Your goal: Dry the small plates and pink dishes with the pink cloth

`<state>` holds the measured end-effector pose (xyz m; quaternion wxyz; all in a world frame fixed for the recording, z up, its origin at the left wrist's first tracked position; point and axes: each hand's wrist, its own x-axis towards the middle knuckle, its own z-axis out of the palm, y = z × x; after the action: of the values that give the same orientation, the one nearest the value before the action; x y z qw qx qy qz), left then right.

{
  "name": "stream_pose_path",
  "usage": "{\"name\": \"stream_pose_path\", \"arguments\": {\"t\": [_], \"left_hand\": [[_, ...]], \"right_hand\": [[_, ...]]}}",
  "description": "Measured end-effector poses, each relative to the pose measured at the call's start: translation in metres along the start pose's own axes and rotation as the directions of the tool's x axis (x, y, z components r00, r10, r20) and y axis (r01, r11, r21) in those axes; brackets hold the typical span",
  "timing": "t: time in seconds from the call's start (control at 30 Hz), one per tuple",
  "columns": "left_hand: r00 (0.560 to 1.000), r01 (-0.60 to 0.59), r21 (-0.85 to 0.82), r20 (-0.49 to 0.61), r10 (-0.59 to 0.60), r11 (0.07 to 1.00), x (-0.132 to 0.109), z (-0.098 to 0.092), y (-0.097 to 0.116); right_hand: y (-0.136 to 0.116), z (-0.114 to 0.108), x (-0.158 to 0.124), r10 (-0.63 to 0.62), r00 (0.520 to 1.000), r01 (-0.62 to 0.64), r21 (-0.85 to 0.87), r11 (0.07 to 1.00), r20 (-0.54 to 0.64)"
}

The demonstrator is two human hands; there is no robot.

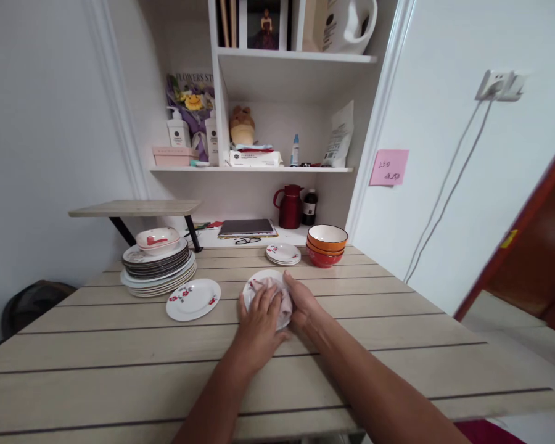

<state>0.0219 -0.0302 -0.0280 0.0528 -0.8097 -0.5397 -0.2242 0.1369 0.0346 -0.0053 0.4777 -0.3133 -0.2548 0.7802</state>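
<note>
A small white plate lies on the wooden table in front of me. My left hand lies flat on a pale pink cloth that covers the plate, fingers stretched forward. My right hand grips the plate's right edge, with the thumb on top and the fingers curled under. Another small plate with red flowers rests just to the left.
A tall stack of plates topped by a small bowl stands at the back left. Small plates and stacked orange bowls sit at the back middle. Behind are shelves with a red jug, bottles and a tablet.
</note>
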Motion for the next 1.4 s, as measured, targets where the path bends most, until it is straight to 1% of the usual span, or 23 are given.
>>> {"name": "stream_pose_path", "arguments": {"t": [0.07,0.1,0.13,0.23,0.33,0.4,0.47,0.5,0.6,0.67,0.8,0.87,0.97,1.07,1.13,1.2,1.23,1.3,1.4], "left_hand": [[0.999,-0.034,0.003,-0.006,0.034,0.999,0.001,-0.003,-0.001],[0.999,-0.04,0.011,-0.033,0.04,0.999,0.002,-0.004,-0.001],[0.997,-0.036,0.02,-0.067,0.038,0.999,0.003,-0.005,-0.001],[0.989,0.005,0.032,-0.146,-0.001,0.999,0.007,-0.008,0.0],[0.982,0.052,0.028,-0.181,-0.046,0.998,0.008,-0.009,0.003],[0.976,0.091,0.026,-0.202,-0.084,0.996,0.008,-0.008,0.003],[0.968,0.139,0.028,-0.214,-0.13,0.99,0.006,-0.006,0.001],[0.964,0.164,0.031,-0.217,-0.153,0.986,0.004,-0.004,0.0],[0.956,0.205,0.04,-0.222,-0.191,0.978,0.001,0.002,-0.008],[0.966,0.177,0.028,-0.198,-0.168,0.984,0.001,0.005,-0.015],[0.993,0.039,-0.064,-0.106,-0.046,0.997,0.005,0.008,-0.025],[0.995,0.025,-0.082,-0.09,-0.032,0.996,0.007,0.007,-0.025],[0.99,0.097,-0.021,-0.098,-0.098,0.995,0.009,0.003,-0.022],[0.965,0.21,0.06,-0.175,-0.197,0.976,0.01,-0.001,-0.021],[0.941,0.275,0.075,-0.226,-0.253,0.959,0.011,-0.002,-0.023],[0.931,0.294,0.069,-0.248,-0.269,0.953,0.012,-0.002,-0.025],[0.934,0.28,0.068,-0.25,-0.255,0.958,0.013,-0.002,-0.025],[0.955,0.202,0.072,-0.234,-0.18,0.977,0.014,-0.001,-0.022],[0.987,0.003,0.061,-0.16,0.007,0.998,0.015,0.0,-0.011]], "right_hand": [[-0.005,0.0,-0.002,-0.007,0.998,0.008,0.014,1.0,-0.063],[-0.009,0.001,-0.003,-0.012,0.996,0.014,0.02,1.0,-0.089],[-0.013,0.001,-0.004,-0.021,0.996,0.024,0.029,0.999,-0.092],[-0.023,0.003,-0.007,-0.059,0.997,0.063,0.081,0.995,-0.053],[-0.026,0.005,-0.009,-0.094,0.995,0.097,0.11,0.989,-0.035],[-0.023,0.006,-0.009,-0.085,0.996,0.084,0.088,0.993,0.013],[-0.019,0.006,-0.008,-0.052,0.996,0.049,0.043,0.998,0.078],[-0.017,0.007,-0.008,-0.038,0.995,0.037,0.016,0.999,0.092],[-0.011,0.007,-0.005,-0.039,0.998,0.041,-0.04,0.998,0.042],[-0.008,0.006,-0.003,-0.052,0.999,0.052,-0.046,0.998,0.007],[-0.008,0.002,-0.001,-0.043,0.998,0.042,-0.027,0.999,-0.038],[-0.008,0.001,-0.001,-0.036,0.999,0.036,-0.018,0.999,-0.036],[-0.008,0.003,-0.002,-0.027,1.0,0.026,-0.017,1.0,-0.011],[0.0,0.009,-0.004,0.003,1.0,-0.003,-0.019,1.0,0.016],[0.009,0.015,-0.006,0.04,0.998,-0.04,-0.013,0.999,0.045],[0.018,0.021,-0.008,0.069,0.995,-0.069,-0.006,0.998,0.067],[0.021,0.023,-0.009,0.075,0.995,-0.075,-0.006,0.997,0.067],[0.023,0.024,-0.01,0.086,0.994,-0.086,-0.008,0.996,0.065],[0.013,0.02,-0.012,0.094,0.993,-0.095,0.02,0.995,0.07]]}}
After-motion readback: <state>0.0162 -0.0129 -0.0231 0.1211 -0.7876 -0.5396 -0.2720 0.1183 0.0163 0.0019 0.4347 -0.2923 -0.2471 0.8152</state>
